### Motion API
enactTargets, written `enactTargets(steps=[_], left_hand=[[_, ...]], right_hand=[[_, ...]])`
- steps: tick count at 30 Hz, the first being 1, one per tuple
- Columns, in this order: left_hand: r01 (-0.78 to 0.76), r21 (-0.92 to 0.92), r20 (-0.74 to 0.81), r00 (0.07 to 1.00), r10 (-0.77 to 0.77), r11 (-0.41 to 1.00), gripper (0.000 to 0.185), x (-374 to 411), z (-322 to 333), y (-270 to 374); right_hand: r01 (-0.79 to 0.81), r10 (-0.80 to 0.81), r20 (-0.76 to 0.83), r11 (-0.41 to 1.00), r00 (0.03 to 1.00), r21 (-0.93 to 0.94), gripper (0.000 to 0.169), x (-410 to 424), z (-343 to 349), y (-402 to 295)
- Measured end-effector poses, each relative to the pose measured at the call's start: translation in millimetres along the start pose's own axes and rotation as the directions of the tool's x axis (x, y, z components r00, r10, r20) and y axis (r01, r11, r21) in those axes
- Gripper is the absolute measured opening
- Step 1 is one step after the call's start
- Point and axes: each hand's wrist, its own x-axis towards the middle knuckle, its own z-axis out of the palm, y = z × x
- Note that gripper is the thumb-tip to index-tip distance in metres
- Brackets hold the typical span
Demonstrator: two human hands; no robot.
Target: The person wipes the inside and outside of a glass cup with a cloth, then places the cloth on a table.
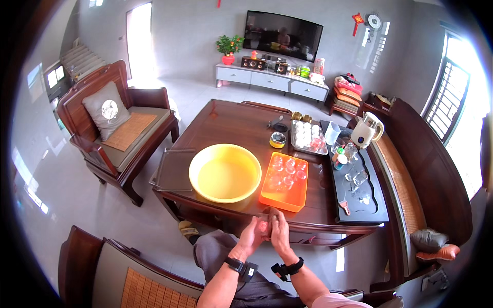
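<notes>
Both hands meet over my lap, just off the near edge of the wooden table [238, 107]. My left hand [251, 234] and my right hand [280, 230] are around a small transparent item, apparently a cup, with something reddish showing between the palms; the fingers partly hide it. Beyond them an orange plastic tray [285, 201] holds several clear glass cups [288, 180] in its far part. Left of the tray is a large yellow plastic basin [225, 177]. A round tin with a yellow band [277, 140] lies behind the tray.
At the right, a black tea tray [346, 200] carries glasses, small bottles, a red-handled scraper [344, 208] and a white electric kettle [366, 131]. A metal tray of white, round items [305, 134] stands at the back. A wooden armchair [127, 181] is left, a wooden bench [427, 154] right.
</notes>
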Motion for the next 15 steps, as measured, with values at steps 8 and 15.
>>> enactTargets(steps=[8, 15], left_hand=[[-0.090, 0.036, 0.017, 0.996, 0.089, 0.995, 0.042, -14.1, 14.0, 10.7], [-0.276, 0.307, 0.018, 0.958, 0.285, 0.911, 0.043, 6.2, 10.5, -20.8]], right_hand=[[0.163, -0.142, 0.118, 0.967, 0.983, -0.195, 0.030, -12.4, -15.6, -4.4], [0.123, -0.114, 0.143, 0.991, 0.983, -0.052, 0.028, -14.8, -31.3, 14.6]])
